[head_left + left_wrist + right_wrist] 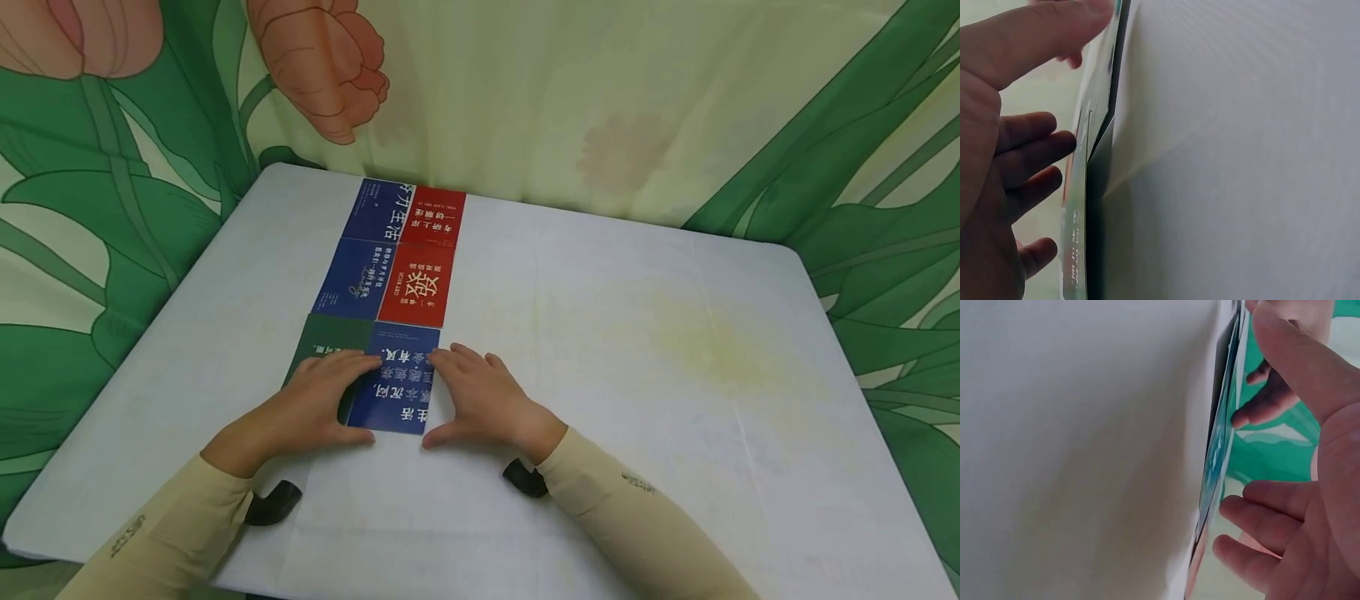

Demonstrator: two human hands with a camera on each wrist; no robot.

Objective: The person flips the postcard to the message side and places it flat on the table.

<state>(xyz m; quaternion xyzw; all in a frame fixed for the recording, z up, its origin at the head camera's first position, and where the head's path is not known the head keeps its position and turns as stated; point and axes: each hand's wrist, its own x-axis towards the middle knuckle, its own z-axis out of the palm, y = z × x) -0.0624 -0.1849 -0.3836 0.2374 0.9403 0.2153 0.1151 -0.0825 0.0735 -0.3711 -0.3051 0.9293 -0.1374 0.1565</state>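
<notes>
A blue booklet with white Chinese characters (pixel 401 387) lies flat on the table between my hands, at the near end of a two-column block. My left hand (pixel 318 400) is over the green booklet (pixel 337 332) beside it, hiding much of it, fingers reaching to the blue booklet's left side. At the blue booklet's right edge are the fingertips of my right hand (pixel 483 404), its thumb by the near corner. Both hands have fingers spread and extended, with nothing gripped. Edge-on, the booklets (pixel 1075 250) look thin in the left wrist view.
Beyond the near pair lie a blue booklet (pixel 348 279) and a red booklet (pixel 412 287), then another blue booklet (pixel 377 208) and red booklet (pixel 438 217) near the table's far edge. A floral curtain (pixel 510 100) hangs behind the white-covered table (pixel 637 375).
</notes>
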